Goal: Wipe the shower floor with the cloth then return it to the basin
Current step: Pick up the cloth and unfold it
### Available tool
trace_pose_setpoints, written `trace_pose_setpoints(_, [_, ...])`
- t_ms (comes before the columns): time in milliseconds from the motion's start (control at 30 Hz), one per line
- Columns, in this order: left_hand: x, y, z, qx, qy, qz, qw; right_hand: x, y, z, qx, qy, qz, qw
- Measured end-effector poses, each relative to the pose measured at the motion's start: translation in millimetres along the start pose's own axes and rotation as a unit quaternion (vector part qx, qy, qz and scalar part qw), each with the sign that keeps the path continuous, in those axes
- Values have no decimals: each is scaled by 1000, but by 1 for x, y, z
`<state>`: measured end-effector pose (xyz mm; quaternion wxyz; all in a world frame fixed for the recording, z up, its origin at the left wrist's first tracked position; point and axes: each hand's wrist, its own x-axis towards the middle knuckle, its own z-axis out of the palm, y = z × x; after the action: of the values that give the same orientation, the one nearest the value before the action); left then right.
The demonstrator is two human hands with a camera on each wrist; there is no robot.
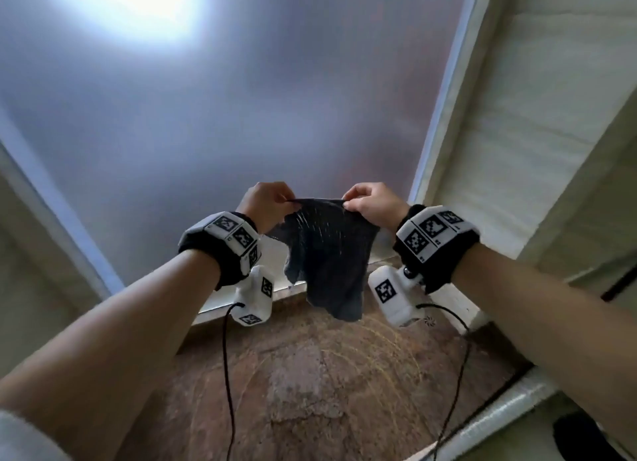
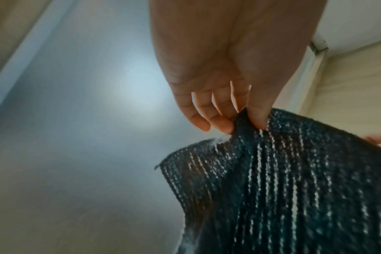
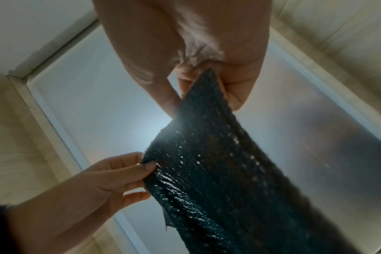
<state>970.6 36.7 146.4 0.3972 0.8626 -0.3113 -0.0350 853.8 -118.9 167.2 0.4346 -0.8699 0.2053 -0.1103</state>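
Note:
A dark, loosely knitted cloth [image 1: 327,253] hangs in the air between my two hands, above the brown stone shower floor [image 1: 310,374]. My left hand [image 1: 267,203] pinches its upper left corner. My right hand [image 1: 370,203] pinches the upper right corner. The top edge is stretched between them and the rest droops down. In the left wrist view the thumb and fingers of my left hand [image 2: 239,120] nip the cloth [image 2: 294,180]. In the right wrist view my right hand [image 3: 209,86] grips the cloth [image 3: 218,163], and my left hand [image 3: 128,173] holds the other corner. No basin is in view.
A frosted glass panel [image 1: 206,115] with a bright glare stands straight ahead behind the cloth. Pale tiled walls [image 1: 534,115] close in on the right and left. A light sill [image 1: 241,302] runs along the foot of the glass. Black cables hang from both wrist cameras.

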Motion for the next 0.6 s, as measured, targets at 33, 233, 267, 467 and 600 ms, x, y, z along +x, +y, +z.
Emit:
trace_pose_setpoints(33, [10, -5, -5, 1, 14, -8, 1000, 16, -3, 3, 0, -15, -12, 1000])
trace_pose_setpoints(233, [40, -24, -22, 19, 65, -40, 997, 75, -10, 17, 18, -73, -53, 996])
trace_pose_setpoints(267, [45, -27, -24, 31, 72, -41, 996, 85, -10, 20, 22, -73, -57, 995])
trace_pose_setpoints(467, [88, -46, -30, 42, 83, -50, 994, 140, -9, 32, 13, -51, -67, 996])
trace_pose_setpoints(600, [122, -63, -32, 43, 58, -37, 997, 175, -7, 38, 2, -46, -75, 996])
